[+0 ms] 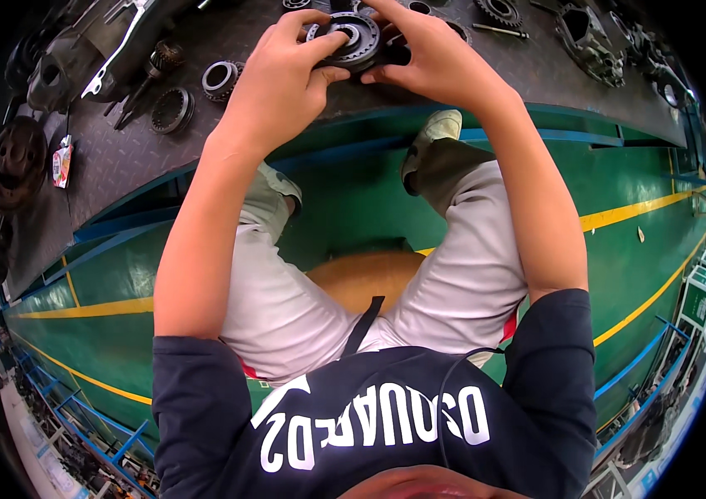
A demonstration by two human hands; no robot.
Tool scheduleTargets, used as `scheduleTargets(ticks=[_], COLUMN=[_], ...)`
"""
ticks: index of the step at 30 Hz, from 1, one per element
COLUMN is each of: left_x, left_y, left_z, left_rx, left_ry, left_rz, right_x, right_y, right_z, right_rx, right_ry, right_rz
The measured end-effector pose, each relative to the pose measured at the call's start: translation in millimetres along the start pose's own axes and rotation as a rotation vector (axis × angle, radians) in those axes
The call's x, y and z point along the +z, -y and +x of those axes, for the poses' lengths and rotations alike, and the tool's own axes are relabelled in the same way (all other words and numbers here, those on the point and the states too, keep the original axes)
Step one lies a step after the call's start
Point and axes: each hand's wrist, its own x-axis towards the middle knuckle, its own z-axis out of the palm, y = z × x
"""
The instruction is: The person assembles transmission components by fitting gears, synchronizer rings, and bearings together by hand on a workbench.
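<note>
A dark round gear (353, 40) with a ring set in its middle lies at the near edge of a dark metal workbench (145, 150). My left hand (286, 71) grips its left side, thumb and forefinger on the toothed rim. My right hand (428, 58) holds its right side, fingers curled over the top edge. Both forearms reach up from the lower edge of the view. The far part of the gear is hidden by my fingers.
More gears and rings (220, 79) lie left of my hands, with a ribbed ring (171, 110) and a large dark disc (13, 162). Grey metal housings (590, 33) sit at the right. A green floor with yellow lines (636, 208) lies below, and I sit on an orange stool (365, 279).
</note>
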Motion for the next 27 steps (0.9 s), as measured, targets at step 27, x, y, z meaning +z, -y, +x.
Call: scheduleTargets(ticks=[27], left_x=[-29], left_y=[-23], left_z=[15], left_rx=[-0.108], left_ry=[-0.042], left_rz=[0.078], right_x=[3], right_y=[-2], right_z=[-1], right_rx=[0.087], right_ry=[0.103], right_rz=[0.042])
